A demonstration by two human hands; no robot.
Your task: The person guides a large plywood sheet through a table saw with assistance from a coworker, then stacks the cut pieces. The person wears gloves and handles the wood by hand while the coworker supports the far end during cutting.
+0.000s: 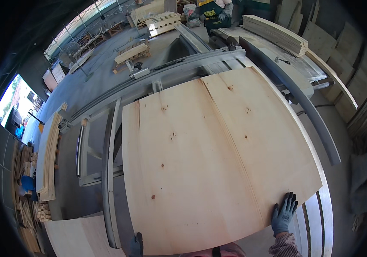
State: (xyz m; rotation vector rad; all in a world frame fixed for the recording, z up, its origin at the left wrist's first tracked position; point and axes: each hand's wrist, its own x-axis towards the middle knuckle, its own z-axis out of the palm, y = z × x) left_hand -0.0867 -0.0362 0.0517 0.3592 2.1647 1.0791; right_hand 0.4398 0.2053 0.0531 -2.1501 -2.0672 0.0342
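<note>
Finds wooden panel [205, 158] lying flat, mid-scene, on metal tabletop [326, 214] | notes right hand [283, 216] laid over near right edge of panel, fingers extended, slightly apart | notes left hand [136, 246] at near left corner, finger closure impossible to tell | records stacked boards [273, 34] far right.

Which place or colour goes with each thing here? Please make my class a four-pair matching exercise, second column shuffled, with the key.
Column one
1. Right gloved hand
2. Left gloved hand
3. Stack of long boards
4. Apron on the person in the background

Column two
A. On the grey-topped table at the upper right
B. Dark green with yellow marks
C. Over the near edge of the knotty wooden panel, toward its right corner
D. Beside the panel's near left corner

Right pairs
1-C, 2-D, 3-A, 4-B
</note>
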